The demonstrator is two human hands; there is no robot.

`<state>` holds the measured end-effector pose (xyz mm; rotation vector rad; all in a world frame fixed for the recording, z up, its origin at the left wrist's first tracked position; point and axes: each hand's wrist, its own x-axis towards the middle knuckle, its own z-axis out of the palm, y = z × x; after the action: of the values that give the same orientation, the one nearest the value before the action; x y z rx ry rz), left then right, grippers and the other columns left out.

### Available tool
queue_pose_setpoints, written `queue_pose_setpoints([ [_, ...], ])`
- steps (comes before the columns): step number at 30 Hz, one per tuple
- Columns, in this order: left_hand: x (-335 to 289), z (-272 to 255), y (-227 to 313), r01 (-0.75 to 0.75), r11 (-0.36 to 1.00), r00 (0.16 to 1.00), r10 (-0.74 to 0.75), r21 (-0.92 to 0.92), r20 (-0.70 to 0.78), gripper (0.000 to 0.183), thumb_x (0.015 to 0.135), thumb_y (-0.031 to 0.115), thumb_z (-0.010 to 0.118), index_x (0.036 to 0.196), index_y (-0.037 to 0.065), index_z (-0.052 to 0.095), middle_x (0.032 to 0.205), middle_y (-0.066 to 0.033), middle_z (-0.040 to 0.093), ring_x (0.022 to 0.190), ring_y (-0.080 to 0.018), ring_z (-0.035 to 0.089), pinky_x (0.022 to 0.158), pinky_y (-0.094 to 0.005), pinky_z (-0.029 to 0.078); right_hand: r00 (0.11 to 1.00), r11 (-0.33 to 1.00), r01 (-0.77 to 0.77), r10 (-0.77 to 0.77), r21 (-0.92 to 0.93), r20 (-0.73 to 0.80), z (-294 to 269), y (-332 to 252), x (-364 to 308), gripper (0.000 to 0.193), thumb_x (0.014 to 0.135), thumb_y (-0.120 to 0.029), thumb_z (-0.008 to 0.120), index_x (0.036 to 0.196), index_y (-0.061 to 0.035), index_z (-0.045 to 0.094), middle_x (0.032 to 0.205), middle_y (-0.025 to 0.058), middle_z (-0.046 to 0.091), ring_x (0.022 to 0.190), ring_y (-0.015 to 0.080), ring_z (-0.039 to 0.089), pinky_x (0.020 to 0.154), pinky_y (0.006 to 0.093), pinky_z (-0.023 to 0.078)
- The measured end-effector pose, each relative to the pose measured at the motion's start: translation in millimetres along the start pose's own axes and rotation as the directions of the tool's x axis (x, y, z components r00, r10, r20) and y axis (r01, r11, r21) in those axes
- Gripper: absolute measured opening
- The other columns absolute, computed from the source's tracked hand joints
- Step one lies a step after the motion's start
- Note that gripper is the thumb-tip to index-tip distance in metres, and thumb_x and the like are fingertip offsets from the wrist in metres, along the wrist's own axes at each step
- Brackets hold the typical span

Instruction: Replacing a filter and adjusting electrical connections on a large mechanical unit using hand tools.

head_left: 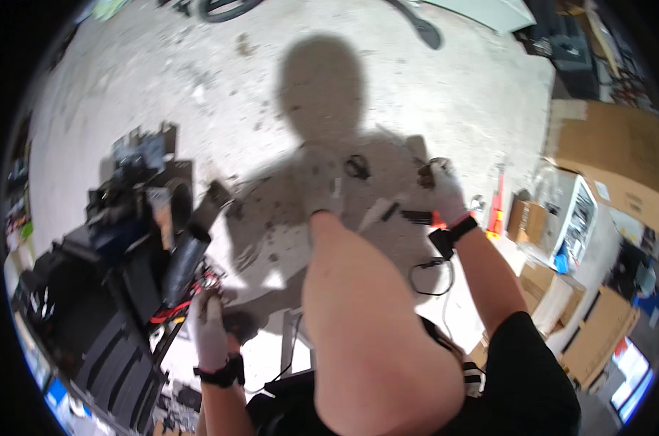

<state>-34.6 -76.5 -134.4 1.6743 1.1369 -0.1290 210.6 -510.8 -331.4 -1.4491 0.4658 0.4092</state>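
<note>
My left hand, in a whitish glove with a black band at the wrist, is at the lower left, beside a cluster of red-handled tools and wires. Its fingers are curled together, and what lies in them is hidden. Out to the right, over the floor, my gloved right hand is closed on a small brown piece. Just below that hand lie a black ribbed strip and a short black bar. A black cable loops beneath the right wrist.
My bare leg reaches forward between my arms. A black rack with a dark cylinder stands left. On the right are a red screwdriver, a white bin and cardboard boxes. A small black ring lies ahead.
</note>
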Motion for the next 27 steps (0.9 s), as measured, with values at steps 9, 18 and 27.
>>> queue_pose_setpoints([
  [9,44,23,-34,0.0,0.99,0.993,0.016,-0.144,0.113,0.02,0.1,0.009,0.052,0.113,0.005,0.066,0.093,-0.0006,0.064,0.075,-0.0057,0.054,0.067,-0.0181,0.043,0.846,0.695,-0.23,-0.203,-0.681,-0.494,-305,110,-9,0.045,0.096,-0.014,0.052,0.138,-0.0023,0.04,0.112,0.0186,0.065,0.096,0.0272,0.066,0.083,0.0409,0.054],
  [18,34,-10,-9,-0.132,0.978,0.991,0.132,0.159,0.014,0.022,0.099,0.008,0.05,0.111,0.001,0.066,0.093,-0.0011,0.064,0.078,-0.0061,0.053,0.07,-0.0212,0.042,0.983,0.555,-0.083,-0.093,-0.828,-0.161,-149,109,-71,0.034,0.079,-0.014,0.07,0.11,0.0002,0.063,0.106,0.0187,0.063,0.099,0.032,0.064,0.09,0.0386,0.05],
  [27,32,-3,0,-0.059,0.991,0.998,0.056,0.123,0.027,0.023,0.099,0.01,0.049,0.112,0.0,0.065,0.092,-0.0014,0.063,0.079,-0.0082,0.054,0.071,-0.0228,0.044,0.969,0.704,-0.122,-0.069,-0.7,-0.238,-161,131,-53,0.023,0.088,-0.014,0.064,0.108,-0.0026,0.066,0.101,0.0159,0.064,0.098,0.0303,0.064,0.088,0.0368,0.05],
])
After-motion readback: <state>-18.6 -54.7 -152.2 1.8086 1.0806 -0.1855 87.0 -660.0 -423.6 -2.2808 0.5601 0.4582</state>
